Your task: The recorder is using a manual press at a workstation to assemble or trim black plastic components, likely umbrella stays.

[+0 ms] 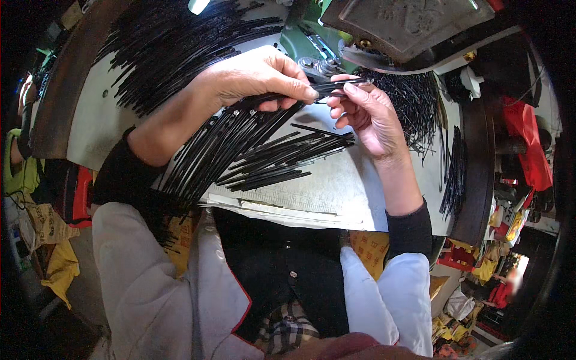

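Observation:
Both my hands meet over the middle of a white work surface, gripping a few thin black strips (pixel 327 87) between them. My left hand (pixel 264 77) pinches the strips between thumb and fingers. At their other end, my right hand (pixel 366 108) holds them with the thumb pressed on the fingertips. Just beyond my fingers stands a metal machine part (pixel 320 65). Under my left hand spreads a slanting pile of black strips (pixel 225 147). A smaller bunch of black strips (pixel 288 159) lies loose below my hands.
A large heap of black strips (pixel 162 51) covers the far left. To the right sits a tangled black pile (pixel 411 105), with another bundle (pixel 455 174) near the edge. A dark machine housing (pixel 414 27) overhangs the far right. A ruler-like scale (pixel 288 201) runs along the near edge.

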### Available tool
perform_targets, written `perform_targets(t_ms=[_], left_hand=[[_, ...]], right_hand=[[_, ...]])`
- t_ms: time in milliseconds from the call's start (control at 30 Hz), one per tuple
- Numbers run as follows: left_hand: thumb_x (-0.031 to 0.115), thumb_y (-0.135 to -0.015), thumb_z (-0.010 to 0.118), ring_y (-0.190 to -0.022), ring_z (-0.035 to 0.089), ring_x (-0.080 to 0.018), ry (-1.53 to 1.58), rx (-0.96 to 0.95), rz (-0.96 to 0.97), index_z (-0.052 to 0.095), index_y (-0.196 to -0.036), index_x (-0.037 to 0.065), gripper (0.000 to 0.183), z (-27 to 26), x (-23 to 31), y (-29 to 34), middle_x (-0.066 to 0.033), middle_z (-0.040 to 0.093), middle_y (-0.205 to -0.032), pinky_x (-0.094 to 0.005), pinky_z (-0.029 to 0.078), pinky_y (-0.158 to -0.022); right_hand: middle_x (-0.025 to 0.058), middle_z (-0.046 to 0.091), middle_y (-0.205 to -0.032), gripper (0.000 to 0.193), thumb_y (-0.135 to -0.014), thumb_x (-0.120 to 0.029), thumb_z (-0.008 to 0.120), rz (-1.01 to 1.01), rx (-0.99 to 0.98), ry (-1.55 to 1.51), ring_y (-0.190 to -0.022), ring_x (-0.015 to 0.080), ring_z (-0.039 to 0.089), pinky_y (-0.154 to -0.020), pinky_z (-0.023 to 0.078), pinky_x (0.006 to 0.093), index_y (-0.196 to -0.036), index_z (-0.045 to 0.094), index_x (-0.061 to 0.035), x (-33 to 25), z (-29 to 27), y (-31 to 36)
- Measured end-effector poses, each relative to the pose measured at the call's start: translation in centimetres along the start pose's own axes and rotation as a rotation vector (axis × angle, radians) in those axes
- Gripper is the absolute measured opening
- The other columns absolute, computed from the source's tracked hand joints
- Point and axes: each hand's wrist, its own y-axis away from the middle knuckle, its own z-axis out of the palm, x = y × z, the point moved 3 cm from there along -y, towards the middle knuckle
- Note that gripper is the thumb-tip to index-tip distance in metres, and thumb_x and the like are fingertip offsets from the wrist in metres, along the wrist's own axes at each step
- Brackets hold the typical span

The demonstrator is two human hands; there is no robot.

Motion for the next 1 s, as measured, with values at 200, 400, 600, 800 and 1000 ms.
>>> perform_targets(t_ms=[200,400,600,800,1000], left_hand=[[0.030,-0.083,0.060,-0.040,0.045,-0.0036,-0.356,0.161,0.039,0.063,-0.079,0.002,0.028,0.0,1.5,0.3,0.0010,0.053,-0.054,-0.0177,0.035,-0.036],[0.030,-0.086,0.057,-0.039,0.037,-0.0033,-0.103,0.288,0.116,0.062,-0.087,0.000,0.031,-1.8,0.6,-0.3,0.0040,0.043,-0.050,-0.0177,0.027,-0.035],[0.028,-0.085,0.059,-0.039,0.026,-0.0014,0.043,0.278,0.141,0.062,-0.087,0.000,0.028,-1.9,0.0,-1.9,0.0082,0.032,-0.048,-0.0198,0.018,-0.036],[0.027,-0.084,0.059,-0.039,0.024,-0.0002,0.056,0.250,0.117,0.062,-0.086,0.001,0.027,-2.4,-0.1,-1.9,0.0103,0.030,-0.048,-0.0191,0.016,-0.036],[0.028,-0.083,0.061,-0.038,0.024,0.0006,0.044,0.265,0.110,0.063,-0.084,0.001,0.027,-2.4,0.0,-2.1,0.0111,0.030,-0.047,-0.0185,0.014,-0.035]], right_hand=[[0.0128,0.063,-0.083,0.019,-0.086,-0.018,0.055,-0.083,0.133,-0.007,-0.065,0.0143,0.061,-0.057,0.051,0.0258,-0.096,0.057,-0.0024,0.0,-0.9,-0.2],[0.0140,0.063,-0.086,0.019,-0.087,-0.015,0.052,-0.191,0.230,-0.031,-0.066,0.0153,0.062,-0.058,0.053,0.0262,-0.099,0.057,-0.0012,-0.9,-2.4,-0.4],[0.0158,0.063,-0.085,0.019,-0.087,-0.013,0.051,-0.247,0.222,-0.106,-0.067,0.0178,0.063,-0.060,0.055,0.0285,-0.099,0.056,0.0012,-0.6,-3.1,-0.8],[0.0166,0.062,-0.084,0.017,-0.087,-0.011,0.049,-0.241,0.247,-0.086,-0.066,0.0190,0.063,-0.059,0.055,0.0292,-0.097,0.055,0.0022,-0.7,-2.8,-0.8],[0.0162,0.062,-0.083,0.018,-0.088,-0.012,0.048,-0.249,0.230,-0.093,-0.065,0.0182,0.062,-0.058,0.055,0.0292,-0.097,0.055,0.0020,-0.8,-2.8,-0.7]])
